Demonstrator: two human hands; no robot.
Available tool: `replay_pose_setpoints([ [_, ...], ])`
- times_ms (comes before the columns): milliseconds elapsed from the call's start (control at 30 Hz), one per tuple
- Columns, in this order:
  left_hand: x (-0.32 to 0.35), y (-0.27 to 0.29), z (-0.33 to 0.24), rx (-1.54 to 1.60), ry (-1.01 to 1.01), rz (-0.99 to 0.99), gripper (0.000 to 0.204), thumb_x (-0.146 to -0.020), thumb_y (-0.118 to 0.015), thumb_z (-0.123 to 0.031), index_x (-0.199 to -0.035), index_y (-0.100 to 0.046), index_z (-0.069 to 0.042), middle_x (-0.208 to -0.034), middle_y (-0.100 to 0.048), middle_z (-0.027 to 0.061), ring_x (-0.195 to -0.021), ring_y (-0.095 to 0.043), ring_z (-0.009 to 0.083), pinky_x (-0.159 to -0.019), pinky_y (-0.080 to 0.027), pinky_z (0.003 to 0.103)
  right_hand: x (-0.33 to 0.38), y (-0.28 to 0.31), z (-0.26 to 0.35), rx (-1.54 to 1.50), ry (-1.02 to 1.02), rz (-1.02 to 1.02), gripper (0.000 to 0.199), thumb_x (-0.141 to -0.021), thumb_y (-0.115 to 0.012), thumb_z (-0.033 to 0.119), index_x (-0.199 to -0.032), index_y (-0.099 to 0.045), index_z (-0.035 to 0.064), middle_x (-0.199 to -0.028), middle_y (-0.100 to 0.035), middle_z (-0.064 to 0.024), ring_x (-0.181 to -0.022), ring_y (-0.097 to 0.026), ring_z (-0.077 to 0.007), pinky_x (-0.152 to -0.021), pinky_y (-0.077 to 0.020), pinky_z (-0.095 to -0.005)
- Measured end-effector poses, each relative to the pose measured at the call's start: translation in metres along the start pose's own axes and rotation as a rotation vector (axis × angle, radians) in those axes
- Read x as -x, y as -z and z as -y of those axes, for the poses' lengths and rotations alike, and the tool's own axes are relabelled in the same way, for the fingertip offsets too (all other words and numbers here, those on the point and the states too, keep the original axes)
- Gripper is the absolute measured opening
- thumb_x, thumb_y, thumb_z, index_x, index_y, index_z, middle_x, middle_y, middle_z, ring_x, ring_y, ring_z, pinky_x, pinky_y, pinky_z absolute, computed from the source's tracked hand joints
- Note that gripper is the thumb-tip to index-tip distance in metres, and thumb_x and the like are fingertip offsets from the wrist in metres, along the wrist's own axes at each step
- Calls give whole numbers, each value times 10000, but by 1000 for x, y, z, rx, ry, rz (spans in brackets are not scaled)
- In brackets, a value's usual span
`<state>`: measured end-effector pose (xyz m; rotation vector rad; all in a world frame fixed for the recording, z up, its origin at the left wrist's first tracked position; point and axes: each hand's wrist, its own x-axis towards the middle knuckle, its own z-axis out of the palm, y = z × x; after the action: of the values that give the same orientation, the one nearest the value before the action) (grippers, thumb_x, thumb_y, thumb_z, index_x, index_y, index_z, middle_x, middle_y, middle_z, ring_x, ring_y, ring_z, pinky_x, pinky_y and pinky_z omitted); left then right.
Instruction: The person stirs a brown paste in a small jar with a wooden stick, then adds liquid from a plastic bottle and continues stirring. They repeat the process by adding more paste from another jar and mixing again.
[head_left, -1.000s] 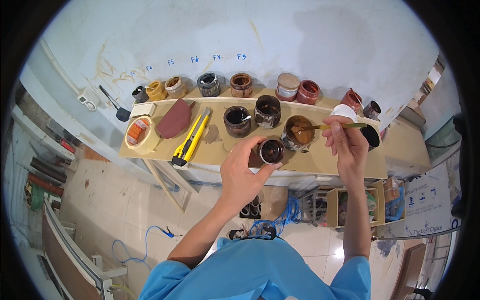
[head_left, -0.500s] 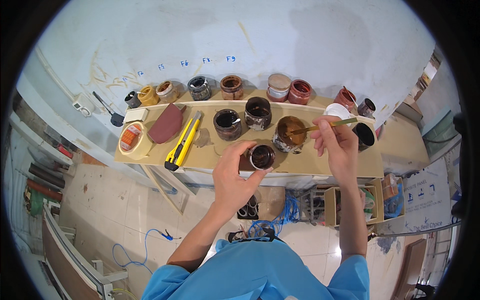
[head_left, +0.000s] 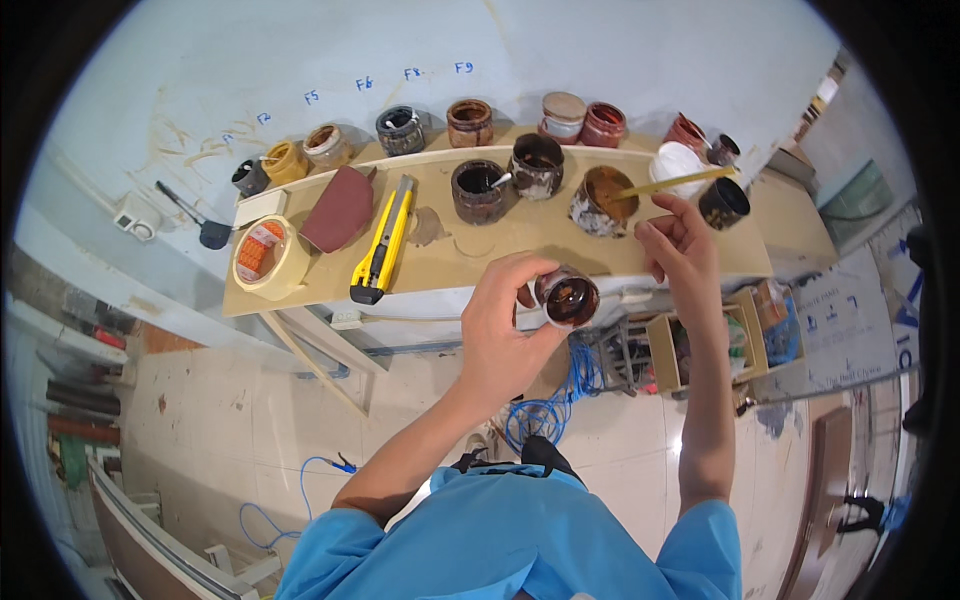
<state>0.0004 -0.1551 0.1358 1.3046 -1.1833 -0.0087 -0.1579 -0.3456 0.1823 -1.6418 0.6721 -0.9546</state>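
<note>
My left hand (head_left: 505,325) is wrapped round a small dark-stained jar (head_left: 570,299), thumb on one side and fingers on the other. The jar is held up before the bench's front edge, its mouth tilted toward me, with dark brown liquid inside. My right hand (head_left: 682,250) is open, fingers loosely bent and apart, with nothing in it. Just beyond it stands a paint-smeared pot (head_left: 598,212) of brown paint. A flat yellowish stick (head_left: 685,181) leans in that pot and juts out to the right. Two dark pots, one black inside (head_left: 480,203) and one brown (head_left: 538,178), stand to its left.
On the bench (head_left: 330,278) lie a tape roll (head_left: 270,258), a maroon sheet (head_left: 338,210) and a yellow utility knife (head_left: 384,240). Several colour jars line the back ledge, including a brown one (head_left: 470,125). A black cup (head_left: 723,204) stands right. Blue hose (head_left: 545,415) coils on the floor.
My right hand has let go of the stick, which now rests in the brown pot. My left hand has lifted the small jar toward me and to the right, tilting it. The view has shifted.
</note>
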Motion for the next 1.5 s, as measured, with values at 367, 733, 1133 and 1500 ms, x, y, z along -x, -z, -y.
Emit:
replay_pose_setpoints([
  [367,39,-36,-28,259,213,241,550,-724,-932,-52,-1228,-715,-90,-1150,-684,4,-798,-522,96,-676,-444,248,182,37,-69,-15,-5,-476,361,-1032,-728,89,-1355,-602,-12,-897,-654,5,-735,-584,-43,-618,-451,-198],
  [733,148,-212,-95,497,237,584,622,-754,-943,9,-1305,-673,-94,-1039,-699,-59,-847,-567,2,-663,-385,189,461,95,-241,201,-629,-761,210,-996,-723,107,-1156,-704,-27,-786,-676,-54,-689,-614,-122,-631,-516,-306],
  [1133,372,-502,-255,500,427,1184,630,-824,-917,9,-1369,-601,-22,-1208,-702,37,-1025,-669,100,-892,-557,248,704,420,-245,326,-747,-1070,225,-999,-704,202,-1076,-746,-5,-922,-782,-156,-791,-734,-232,-762,-594,-378],
  [1500,458,-731,-345,478,237,1457,552,-798,-895,-92,-1299,-663,-76,-1140,-737,-4,-983,-654,66,-714,-457,224,755,653,-265,216,-609,-1356,232,-1017,-702,216,-1083,-743,-3,-881,-758,-124,-765,-713,-220,-695,-578,-354],
])
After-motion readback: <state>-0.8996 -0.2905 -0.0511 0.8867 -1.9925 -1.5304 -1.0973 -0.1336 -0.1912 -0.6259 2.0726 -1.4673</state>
